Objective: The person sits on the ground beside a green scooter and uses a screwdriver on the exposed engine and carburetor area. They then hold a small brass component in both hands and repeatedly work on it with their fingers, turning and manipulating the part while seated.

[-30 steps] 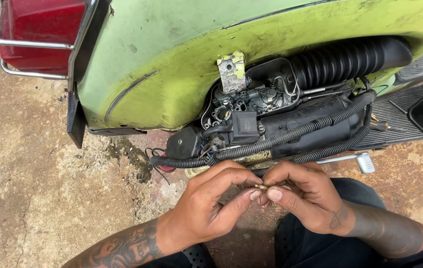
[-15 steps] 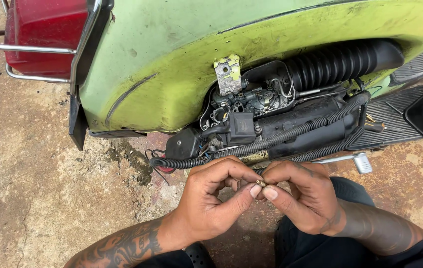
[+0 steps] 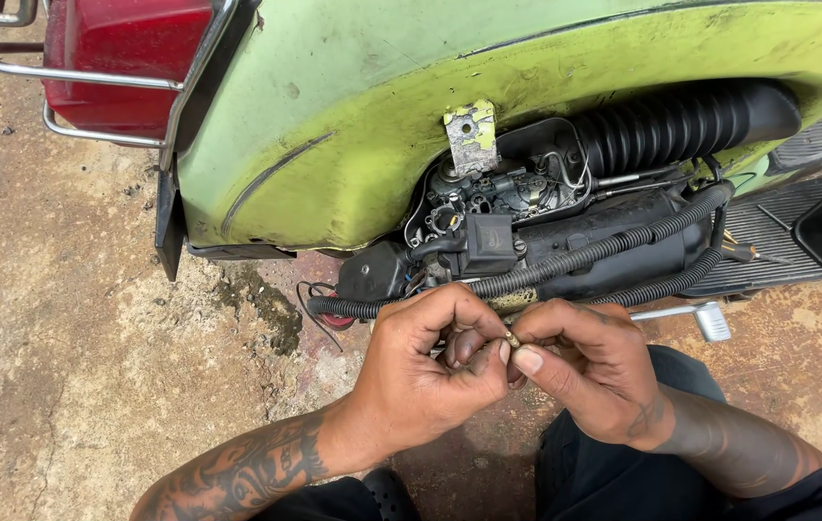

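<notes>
Both hands, left hand (image 3: 421, 371) and right hand (image 3: 589, 371), have stayed pinched on a tiny brass fitting (image 3: 511, 339) beside the green scooter's exposed engine (image 3: 527, 232)

The small part (image 3: 510, 339) pinched between my left hand (image 3: 425, 371) and right hand (image 3: 589, 371) looks like dull brass-coloured metal. Across the top of the frame, the scooter body panel (image 3: 353, 116) is painted green metal, matt, scuffed and chipped. The tail light (image 3: 126, 58) at upper left is glossy red plastic, ringed by a shiny chrome rail (image 3: 64, 75). The ribbed boot (image 3: 681, 121) at upper right is matt black rubber. The corrugated conduit (image 3: 585, 256) is black plastic. The ground (image 3: 54, 318) at left is rough, stained concrete.
</notes>
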